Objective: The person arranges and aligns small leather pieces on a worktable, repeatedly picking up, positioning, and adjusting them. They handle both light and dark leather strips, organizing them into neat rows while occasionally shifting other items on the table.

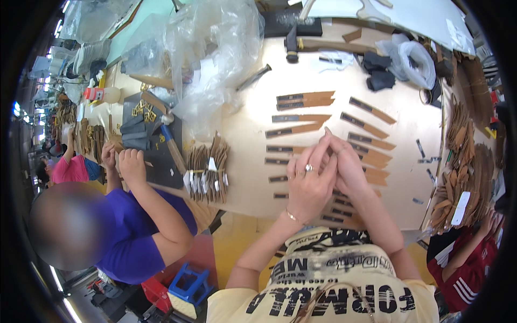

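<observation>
Meeting at the fingertips mid-frame, your L hand & R hand touch; can't tell if they pinch anything. Brown strips w/ dark ends lie ctr-rt of frame in 2 rough cols, prob. spaced for easy reach.

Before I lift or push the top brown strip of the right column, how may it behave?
The strip looks thin and small, so probably light. It lies straight, so it may keep some stiffness, though thinness suggests it can bend. Being flat, it would likely slide on the table, not roll.
</observation>
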A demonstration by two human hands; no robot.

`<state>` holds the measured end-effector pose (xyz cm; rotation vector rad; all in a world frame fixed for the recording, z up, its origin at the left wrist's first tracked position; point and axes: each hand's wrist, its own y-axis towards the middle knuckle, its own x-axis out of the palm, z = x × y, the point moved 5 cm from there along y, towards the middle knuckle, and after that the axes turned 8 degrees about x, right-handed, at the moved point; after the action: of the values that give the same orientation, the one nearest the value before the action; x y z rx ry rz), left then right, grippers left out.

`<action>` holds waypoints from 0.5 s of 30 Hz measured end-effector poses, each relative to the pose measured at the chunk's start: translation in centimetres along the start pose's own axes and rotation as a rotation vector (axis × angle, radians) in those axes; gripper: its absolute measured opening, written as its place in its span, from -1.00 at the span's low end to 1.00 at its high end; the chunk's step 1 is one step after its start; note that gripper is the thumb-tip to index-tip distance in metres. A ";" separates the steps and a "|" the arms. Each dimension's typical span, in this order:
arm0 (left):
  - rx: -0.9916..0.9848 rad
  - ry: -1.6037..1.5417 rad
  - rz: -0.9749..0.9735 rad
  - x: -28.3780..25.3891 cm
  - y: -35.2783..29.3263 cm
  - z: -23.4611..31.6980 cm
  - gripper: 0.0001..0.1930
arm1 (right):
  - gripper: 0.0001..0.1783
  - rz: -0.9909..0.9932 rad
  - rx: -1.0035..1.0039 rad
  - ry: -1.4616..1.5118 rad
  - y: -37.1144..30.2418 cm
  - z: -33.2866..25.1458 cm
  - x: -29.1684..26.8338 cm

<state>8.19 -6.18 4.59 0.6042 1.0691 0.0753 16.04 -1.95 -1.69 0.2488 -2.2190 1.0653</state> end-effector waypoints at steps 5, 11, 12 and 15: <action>0.004 -0.152 0.027 -1.3 0.8 -2.6 -0.69 | -0.56 0.176 -0.131 -0.215 1.0 -3.0 -1.0; -0.180 -0.011 -0.064 0.7 1.5 -9.4 -0.82 | -0.78 0.392 -0.706 -1.428 3.4 -7.0 1.5; -0.185 0.012 -0.071 1.2 1.7 -9.9 -0.82 | -0.79 0.366 -0.847 -1.522 3.8 -6.7 2.4; -0.194 0.020 -0.056 2.1 1.8 -10.2 -0.84 | -0.79 0.375 -0.634 -1.653 5.8 -5.4 2.6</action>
<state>1.06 0.45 0.38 0.3985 1.0829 0.1346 14.09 6.14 -1.24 0.5574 -4.0284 0.0133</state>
